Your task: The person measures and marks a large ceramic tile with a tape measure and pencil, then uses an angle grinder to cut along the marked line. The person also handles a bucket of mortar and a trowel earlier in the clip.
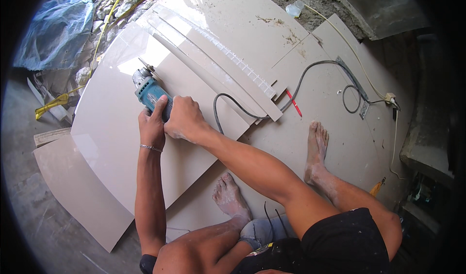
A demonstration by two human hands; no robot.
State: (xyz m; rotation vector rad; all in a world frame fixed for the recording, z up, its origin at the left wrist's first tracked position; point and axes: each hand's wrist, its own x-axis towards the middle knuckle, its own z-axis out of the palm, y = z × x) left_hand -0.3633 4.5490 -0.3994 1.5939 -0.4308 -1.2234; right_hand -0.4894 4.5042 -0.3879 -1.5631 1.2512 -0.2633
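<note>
A teal angle grinder [151,92] with a grey metal head is held over a large beige tile [111,128]. Its cutting disc stands on edge at the far end, close to the tile; whether it touches cannot be made out. My left hand [153,123], a bracelet at its wrist, wraps the body from the left with the thumb along the top. My right hand [183,116] grips the rear of the grinder from the right, its fingers curled. From behind my right forearm, the black power cord [252,114] runs off to the right.
Long narrow tile strips [218,62] lie beyond the grinder. A red pen [294,103] rests near their end. The cord meets a pale plug connector [390,98] at the right. My bare feet flank the near area. Rubble and a blue sheet [56,26] fill the far left.
</note>
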